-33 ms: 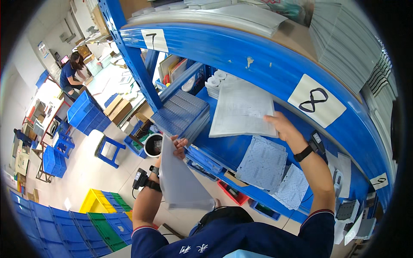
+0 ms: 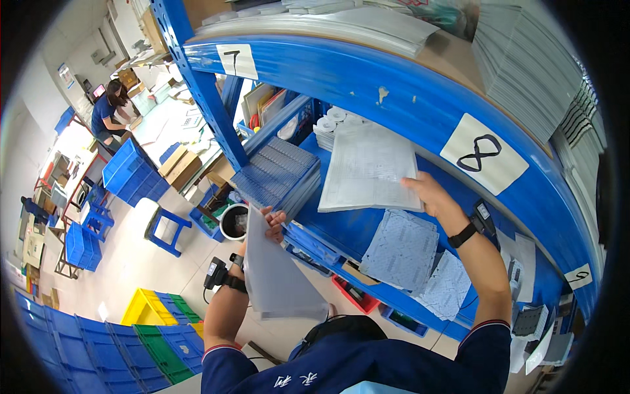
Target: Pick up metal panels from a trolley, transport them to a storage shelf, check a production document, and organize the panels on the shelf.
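Observation:
A folded or curved batch of translucent plastic sheets (image 2: pixel 279 279) hangs from my left hand (image 2: pixel 273 223), whose fingers are closed at its upper edge. How many sheets it holds is hard to tell. On the blue shelf, my right hand (image 2: pixel 426 192) grips the right edge of a stack of whitish, film-like sheets (image 2: pixel 371 171); its thumb lies on top and the other fingers are partly hidden. Left of that stack sits a pile of clear ridged plastic trays (image 2: pixel 279 174). Blue-white patterned sheets (image 2: pixel 400 246) lie on the shelf nearer to me.
A blue rack beam (image 2: pixel 367 85) crosses above my right hand, with an upright post (image 2: pixel 207 98) at left. White rolls (image 2: pixel 328 125) stand behind the stack. Below are a bin (image 2: pixel 233 222) and a red tray (image 2: pixel 354 295). A person (image 2: pixel 115 108) works at a far table.

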A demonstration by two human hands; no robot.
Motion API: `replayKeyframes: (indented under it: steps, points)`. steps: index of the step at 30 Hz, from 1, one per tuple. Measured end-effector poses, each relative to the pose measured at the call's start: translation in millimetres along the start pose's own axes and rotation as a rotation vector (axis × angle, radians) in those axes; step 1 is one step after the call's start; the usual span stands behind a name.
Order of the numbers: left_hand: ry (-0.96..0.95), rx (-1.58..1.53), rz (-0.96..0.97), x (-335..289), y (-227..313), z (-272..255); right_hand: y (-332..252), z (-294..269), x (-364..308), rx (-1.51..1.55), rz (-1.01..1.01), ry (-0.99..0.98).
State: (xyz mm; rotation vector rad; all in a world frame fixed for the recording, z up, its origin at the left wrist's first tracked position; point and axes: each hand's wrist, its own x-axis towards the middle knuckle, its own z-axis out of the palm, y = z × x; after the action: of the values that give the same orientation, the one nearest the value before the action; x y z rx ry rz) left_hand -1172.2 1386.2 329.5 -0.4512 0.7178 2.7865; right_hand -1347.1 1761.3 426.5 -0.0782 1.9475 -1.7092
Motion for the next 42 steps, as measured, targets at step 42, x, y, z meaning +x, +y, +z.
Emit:
replayKeyframes:
  steps: [42]
  points:
    - [-0.107, -0.252, -0.019, 17, -4, 8, 33, 170, 77, -0.222, 0.129, -0.482]
